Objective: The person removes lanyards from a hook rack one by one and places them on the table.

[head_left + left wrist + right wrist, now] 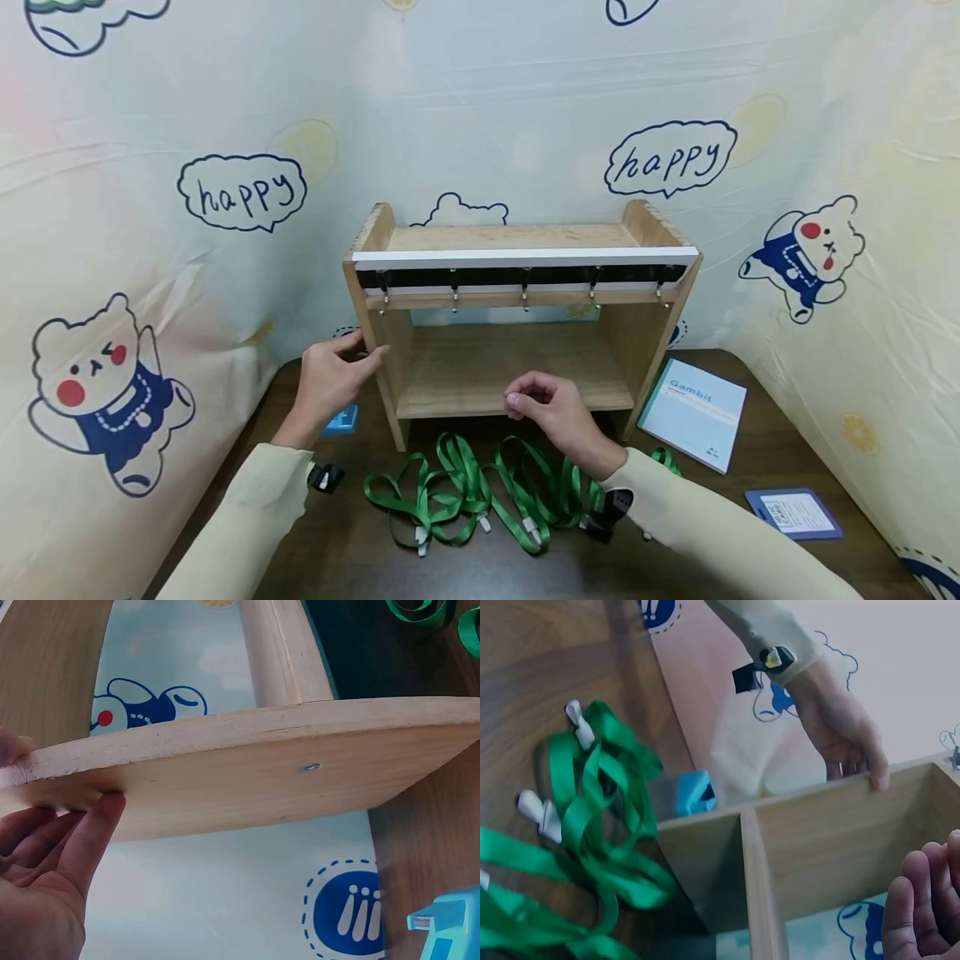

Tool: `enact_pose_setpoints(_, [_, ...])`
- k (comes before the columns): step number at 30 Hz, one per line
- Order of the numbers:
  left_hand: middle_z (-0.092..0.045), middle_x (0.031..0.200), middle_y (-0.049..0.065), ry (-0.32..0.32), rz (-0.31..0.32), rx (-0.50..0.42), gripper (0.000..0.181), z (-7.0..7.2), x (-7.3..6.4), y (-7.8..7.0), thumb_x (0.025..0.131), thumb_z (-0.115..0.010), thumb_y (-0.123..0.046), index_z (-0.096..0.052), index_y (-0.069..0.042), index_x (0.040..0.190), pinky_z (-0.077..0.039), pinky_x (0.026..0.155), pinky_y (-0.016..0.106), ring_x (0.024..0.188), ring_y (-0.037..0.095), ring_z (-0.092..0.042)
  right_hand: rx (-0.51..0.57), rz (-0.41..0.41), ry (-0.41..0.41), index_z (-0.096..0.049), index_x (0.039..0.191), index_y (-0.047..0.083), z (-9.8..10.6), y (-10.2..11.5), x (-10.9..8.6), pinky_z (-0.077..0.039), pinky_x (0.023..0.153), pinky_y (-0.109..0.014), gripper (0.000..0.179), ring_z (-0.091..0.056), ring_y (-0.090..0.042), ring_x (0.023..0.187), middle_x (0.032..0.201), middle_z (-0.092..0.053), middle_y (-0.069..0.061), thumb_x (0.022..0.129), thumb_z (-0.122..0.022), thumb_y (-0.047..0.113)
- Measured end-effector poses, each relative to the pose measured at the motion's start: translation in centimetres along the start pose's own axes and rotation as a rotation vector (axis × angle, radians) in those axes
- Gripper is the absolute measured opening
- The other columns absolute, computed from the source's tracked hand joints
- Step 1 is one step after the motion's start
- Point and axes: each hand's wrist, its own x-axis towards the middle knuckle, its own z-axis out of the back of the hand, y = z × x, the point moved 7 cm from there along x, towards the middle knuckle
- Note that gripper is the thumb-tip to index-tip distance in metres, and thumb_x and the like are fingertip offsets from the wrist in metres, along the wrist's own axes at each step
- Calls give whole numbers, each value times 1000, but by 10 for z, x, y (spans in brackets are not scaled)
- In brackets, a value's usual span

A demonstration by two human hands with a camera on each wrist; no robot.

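A small wooden shelf [510, 354] stands upright on the dark table, with a row of metal hooks [526, 287] on a black and white strip across its upper front. My left hand [333, 383] grips the front edge of its left side panel [217, 784], thumb on the inner face and fingers against the outer face. In front of the lower board, my right hand [558, 417] hovers with fingers loosely curled and nothing visible in it. Green lanyards [450, 492] with pale clips lie in loops on the table before the shelf.
To the right are a light blue Gambit booklet [697, 412] and a blue-framed card holder [793, 512]. A small blue plastic object [442, 926] sits left of the shelf. Printed cloth [480, 108] hangs behind and at both sides.
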Motion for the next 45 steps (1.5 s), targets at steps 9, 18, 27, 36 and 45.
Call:
enact_pose_setpoints(9, [-67, 133, 21, -13, -17, 7, 67, 0, 0, -1, 91, -72, -49, -60, -4, 140, -63, 80, 38, 107, 32, -72, -110, 85, -42, -68, 106, -3, 37, 14, -13, -61, 81, -30, 17, -70, -13, 85, 98, -71, -19, 101, -62, 12])
enact_pose_setpoints(18, [-69, 129, 21, -36, -49, 9, 62, 1, -1, -5, 92, -72, -45, -62, -4, 138, -63, 77, 33, 104, 33, -73, -153, 120, -136, -67, 106, -3, 83, 30, -26, -60, 80, -24, 18, -69, -11, 85, 92, -71, 2, 101, -62, 14])
enact_pose_setpoints(27, [-67, 132, 22, -38, -48, 17, 63, 2, 0, -4, 93, -71, -46, -62, -2, 138, -62, 80, 38, 105, 34, -73, -252, 143, -212, -67, 108, -3, 122, 43, -40, -58, 79, -22, 24, -69, -14, 88, 94, -71, 4, 102, -61, 19])
enact_pose_setpoints(36, [-68, 132, 22, -26, -21, 17, 65, 0, -2, -2, 92, -72, -47, -61, -3, 139, -62, 82, 41, 107, 34, -73, -340, 155, -295, -67, 110, -5, 156, 57, -56, -57, 80, -17, 24, -67, -9, 85, 93, -70, 7, 102, -61, 17])
enact_pose_setpoints(45, [-69, 130, 23, -31, -36, 23, 62, 0, -2, -4, 93, -72, -45, -62, -3, 137, -62, 82, 43, 106, 35, -73, -350, 183, -354, -68, 111, 0, 184, 65, -70, -56, 81, -13, 15, -69, -7, 85, 95, -71, 12, 101, -61, 9])
